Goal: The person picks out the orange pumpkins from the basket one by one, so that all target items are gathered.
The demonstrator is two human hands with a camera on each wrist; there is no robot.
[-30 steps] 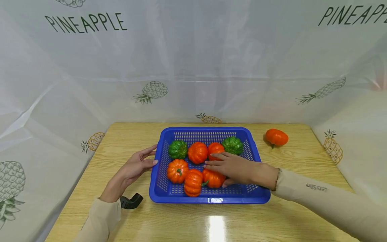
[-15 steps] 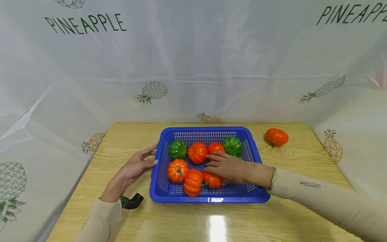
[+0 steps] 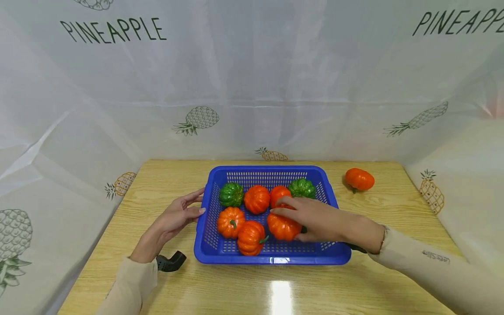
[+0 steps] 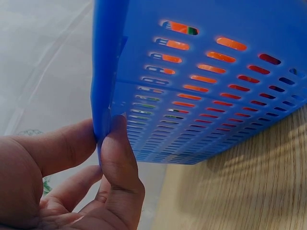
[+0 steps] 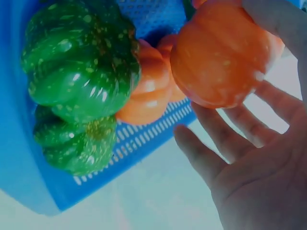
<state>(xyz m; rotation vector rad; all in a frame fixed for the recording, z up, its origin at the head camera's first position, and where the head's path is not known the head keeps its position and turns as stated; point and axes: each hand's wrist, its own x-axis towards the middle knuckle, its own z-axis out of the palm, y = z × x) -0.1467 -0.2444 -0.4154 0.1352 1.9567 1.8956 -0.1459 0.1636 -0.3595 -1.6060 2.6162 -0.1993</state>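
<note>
In the head view my left hand pinches the left rim of the blue basket; the left wrist view shows thumb and fingers on either side of that rim. Over the basket's right half, my right hand grips an orange pumpkin from its right side. The right wrist view shows this pumpkin between thumb and fingers. Left of it in the basket are two more orange pumpkins. Behind stand further orange ones and green pumpkins.
Another orange pumpkin lies on the wooden table to the right of the basket. A black curved object is beside my left wrist. A pineapple-print sheet hangs behind the table.
The orange pumpkin under my right hand has shifted a little to the right and is now gripped. My right forearm has moved right; my left hand stays on the rim.
</note>
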